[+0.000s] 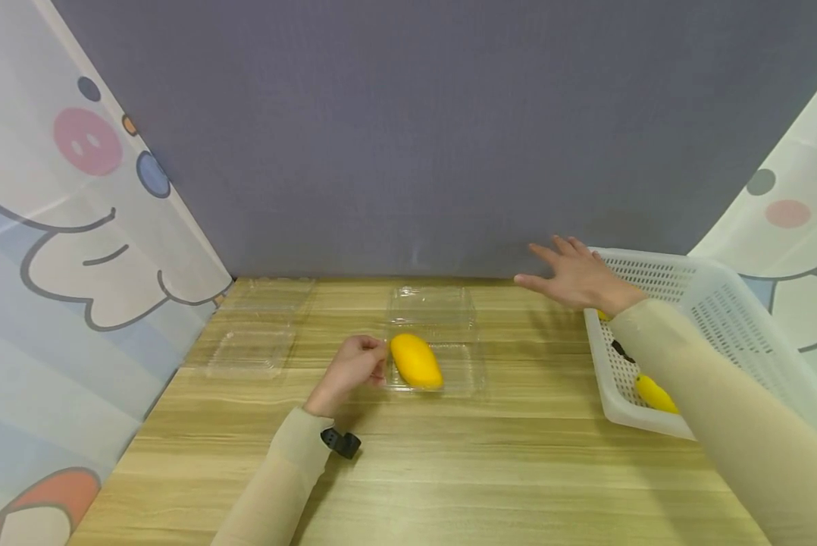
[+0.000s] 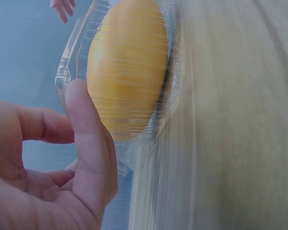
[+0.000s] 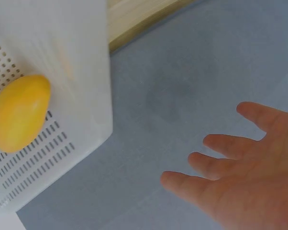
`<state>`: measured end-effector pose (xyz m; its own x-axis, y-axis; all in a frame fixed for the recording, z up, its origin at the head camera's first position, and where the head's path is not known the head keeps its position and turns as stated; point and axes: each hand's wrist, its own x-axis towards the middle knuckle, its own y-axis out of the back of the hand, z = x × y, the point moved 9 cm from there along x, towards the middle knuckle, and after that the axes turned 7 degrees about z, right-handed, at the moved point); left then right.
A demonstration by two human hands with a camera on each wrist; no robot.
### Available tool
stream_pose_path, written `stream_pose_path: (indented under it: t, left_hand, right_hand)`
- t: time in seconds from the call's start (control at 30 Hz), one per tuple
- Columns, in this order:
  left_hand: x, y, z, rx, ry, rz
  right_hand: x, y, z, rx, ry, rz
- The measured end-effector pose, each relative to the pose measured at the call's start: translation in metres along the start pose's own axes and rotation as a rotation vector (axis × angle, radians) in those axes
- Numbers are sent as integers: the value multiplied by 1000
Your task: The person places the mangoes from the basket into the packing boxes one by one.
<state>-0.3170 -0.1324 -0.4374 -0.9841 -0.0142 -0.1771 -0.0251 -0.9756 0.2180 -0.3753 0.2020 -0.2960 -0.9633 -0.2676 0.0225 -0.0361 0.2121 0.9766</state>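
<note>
A yellow mango (image 1: 416, 361) lies in the left part of an open clear plastic clamshell box (image 1: 458, 368), its lid laid back toward the wall. My left hand (image 1: 355, 368) is at the box's left edge, thumb and fingertips pinching the rim; in the left wrist view the index finger (image 2: 89, 129) overlaps the clear wall beside the mango. Over by the white basket (image 1: 602, 371), my right hand (image 1: 575, 274) hovers above the back left corner, fingers spread and holding nothing. Another mango (image 3: 20, 112) shows inside that basket in the right wrist view.
Another open clear box (image 1: 250, 350) stands at the table's left. Inside the basket are a yellow fruit (image 1: 654, 394) and a small dark item (image 1: 622, 351), partly hidden by the right sleeve. A grey wall (image 1: 415, 152) rises behind the table.
</note>
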Motion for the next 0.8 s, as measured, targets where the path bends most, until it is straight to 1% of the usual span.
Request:
stream_pose_path:
  t: [0.37, 0.7, 0.8]
  left_hand:
    - [-2, 0, 1, 5, -1, 2]
    - [-1, 1, 1, 5, 1, 10]
    - [-2, 0, 1, 5, -1, 8]
  right_hand:
    - [-2, 5, 24, 24, -36, 8]
    - [-4, 5, 40, 41, -60, -7]
    - [-5, 5, 48, 39, -71, -6]
